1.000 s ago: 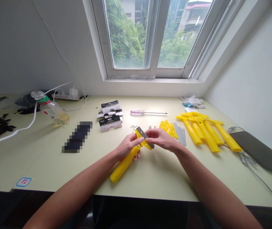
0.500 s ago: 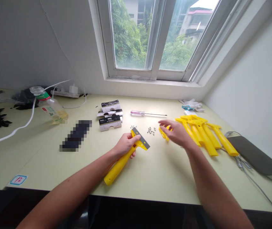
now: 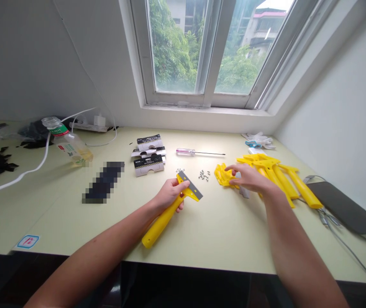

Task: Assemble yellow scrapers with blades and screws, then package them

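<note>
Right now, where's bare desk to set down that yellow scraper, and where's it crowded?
Bare desk lies between the yellow scraper and right forearm. It's crowded under the right hand, beside the pile of yellow scrapers.

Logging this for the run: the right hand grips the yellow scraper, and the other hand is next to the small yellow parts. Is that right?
Not quite: the head view shows the left hand, not the right, gripping the yellow scraper. The right hand is the one next to the small yellow parts.
</note>
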The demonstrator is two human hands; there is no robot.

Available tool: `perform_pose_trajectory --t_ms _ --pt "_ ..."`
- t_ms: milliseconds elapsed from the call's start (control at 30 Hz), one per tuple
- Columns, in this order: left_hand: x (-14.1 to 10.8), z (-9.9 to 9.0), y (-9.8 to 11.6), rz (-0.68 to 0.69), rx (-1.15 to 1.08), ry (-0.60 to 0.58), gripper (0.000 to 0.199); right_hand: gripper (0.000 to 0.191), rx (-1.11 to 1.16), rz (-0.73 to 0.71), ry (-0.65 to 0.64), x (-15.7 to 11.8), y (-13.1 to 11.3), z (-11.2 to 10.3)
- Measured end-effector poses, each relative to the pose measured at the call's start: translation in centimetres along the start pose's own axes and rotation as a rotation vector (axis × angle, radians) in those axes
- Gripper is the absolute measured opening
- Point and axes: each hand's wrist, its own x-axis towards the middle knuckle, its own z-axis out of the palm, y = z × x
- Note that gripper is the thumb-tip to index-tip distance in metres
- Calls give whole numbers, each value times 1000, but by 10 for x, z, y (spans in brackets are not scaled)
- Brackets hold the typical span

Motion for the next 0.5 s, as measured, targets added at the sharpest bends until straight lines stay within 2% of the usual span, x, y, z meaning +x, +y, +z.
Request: perform_pose_trajectory --t_ms 100,367,500 --pt "0 -1 0 -8 11 0 41 36 -25 -8 -47 -4 -3 -4" --pt "0 0 2 -19 18 8 39 31 19 60 -65 -5 1 3" --pt "0 0 1 -20 3 0 40 13 116 7 -50 -14 -10 -5"
